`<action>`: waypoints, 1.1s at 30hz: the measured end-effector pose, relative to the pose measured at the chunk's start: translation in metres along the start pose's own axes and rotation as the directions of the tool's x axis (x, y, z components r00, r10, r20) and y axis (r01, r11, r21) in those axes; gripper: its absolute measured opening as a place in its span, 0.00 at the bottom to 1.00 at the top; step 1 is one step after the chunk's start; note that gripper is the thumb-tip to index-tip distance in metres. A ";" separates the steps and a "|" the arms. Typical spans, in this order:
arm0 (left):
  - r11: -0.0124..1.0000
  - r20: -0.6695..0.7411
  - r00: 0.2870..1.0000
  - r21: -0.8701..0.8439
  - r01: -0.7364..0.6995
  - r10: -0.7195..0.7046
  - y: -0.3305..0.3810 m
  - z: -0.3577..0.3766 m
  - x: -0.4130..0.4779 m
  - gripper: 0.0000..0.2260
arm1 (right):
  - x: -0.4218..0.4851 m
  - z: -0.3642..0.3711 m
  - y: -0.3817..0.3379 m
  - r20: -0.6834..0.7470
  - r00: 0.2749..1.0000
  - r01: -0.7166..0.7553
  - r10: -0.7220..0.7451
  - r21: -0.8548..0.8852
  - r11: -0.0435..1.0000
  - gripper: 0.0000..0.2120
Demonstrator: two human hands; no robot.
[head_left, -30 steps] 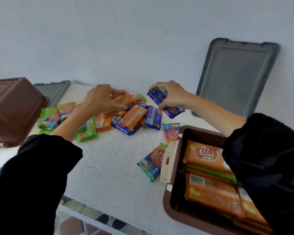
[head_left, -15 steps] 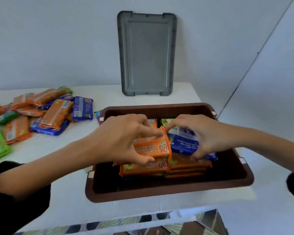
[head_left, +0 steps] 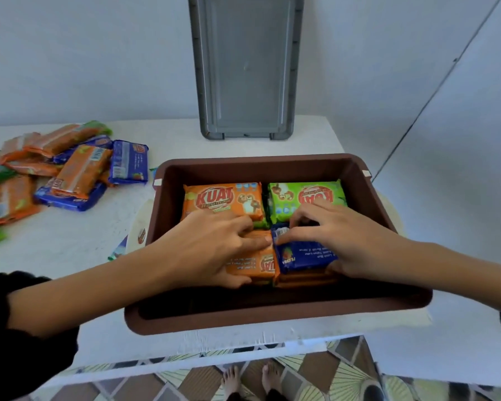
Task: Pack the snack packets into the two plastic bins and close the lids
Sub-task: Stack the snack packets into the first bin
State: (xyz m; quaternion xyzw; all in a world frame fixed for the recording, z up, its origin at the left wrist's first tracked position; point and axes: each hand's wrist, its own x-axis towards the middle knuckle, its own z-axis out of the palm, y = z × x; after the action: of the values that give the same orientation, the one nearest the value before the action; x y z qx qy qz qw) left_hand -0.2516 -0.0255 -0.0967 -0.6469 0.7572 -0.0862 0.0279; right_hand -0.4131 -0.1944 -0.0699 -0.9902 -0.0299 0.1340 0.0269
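Now settling lower into the brown rectangular plastic bin (head_left: 272,322) than before: left hand (head_left: 209,247) gripping orange snack packet (head_left: 252,266), right hand (head_left: 342,241) gripping blue snack packet (head_left: 304,257), touching side by side atop the stacks.

Seemingly a home: bare feet (head_left: 232,382) on patterned floor tiles (head_left: 311,370).

One brown bin (head_left: 272,161) sits mid-frame and one grey lid (head_left: 245,68) stands at upper centre. Four packets top the bin's stacks: a far orange packet (head_left: 223,199), a near orange packet (head_left: 252,266), one green packet (head_left: 307,198) and one blue packet (head_left: 304,256). The loose pile (head_left: 70,175) at the left shows at least three blue ones; its orange and green ones overlap past counting. There are two hands: left hand (head_left: 209,250) and right hand (head_left: 339,238).
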 end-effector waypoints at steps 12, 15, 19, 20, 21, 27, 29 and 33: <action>0.998 0.018 0.999 0.043 -0.048 0.047 -0.004 -0.009 0.007 0.26 | 0.014 -0.015 0.003 -0.061 0.998 -0.017 0.027 0.155 0.988 0.22; 0.981 -0.022 0.997 -0.185 0.062 -0.068 -0.016 -0.027 0.008 0.26 | 0.025 -0.031 0.004 -0.155 0.986 -0.017 0.065 0.288 0.957 0.18; 0.900 -0.107 0.922 -0.286 0.330 -0.372 -0.051 -0.059 -0.001 0.24 | 0.052 -0.055 0.005 -0.305 0.949 0.033 0.078 0.341 0.939 0.18; 0.877 -0.142 0.889 -0.290 0.384 -0.436 -0.063 -0.065 -0.006 0.20 | 0.062 -0.061 0.004 -0.334 0.940 0.048 0.074 0.343 0.938 0.19; 0.851 -0.170 0.852 -0.296 0.434 -0.494 -0.074 -0.070 -0.012 0.17 | 0.073 -0.069 0.002 -0.364 0.929 0.067 0.064 0.336 0.939 0.19; 0.591 -0.247 0.536 -0.319 0.741 -0.807 -0.144 -0.067 -0.062 0.09 | 0.160 -0.101 -0.018 -0.475 0.880 0.127 -0.003 0.229 0.965 0.20; 0.477 -0.236 0.420 -0.294 0.828 -0.876 -0.165 -0.059 -0.083 0.10 | 0.191 -0.105 -0.026 -0.464 0.886 0.117 -0.017 0.187 0.975 0.20; 0.257 -0.015 0.259 -0.203 0.945 -0.966 -0.195 -0.038 -0.112 0.18 | 0.251 -0.104 -0.039 -0.410 0.912 0.094 -0.026 0.149 0.984 0.21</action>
State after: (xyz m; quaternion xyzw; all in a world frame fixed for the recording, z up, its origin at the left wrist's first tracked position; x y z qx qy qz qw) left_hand -0.0494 0.0592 -0.0347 -0.9651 0.2152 -0.0709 -0.1311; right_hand -0.1459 -0.1436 -0.0337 -0.9893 -0.0429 -0.0735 0.1186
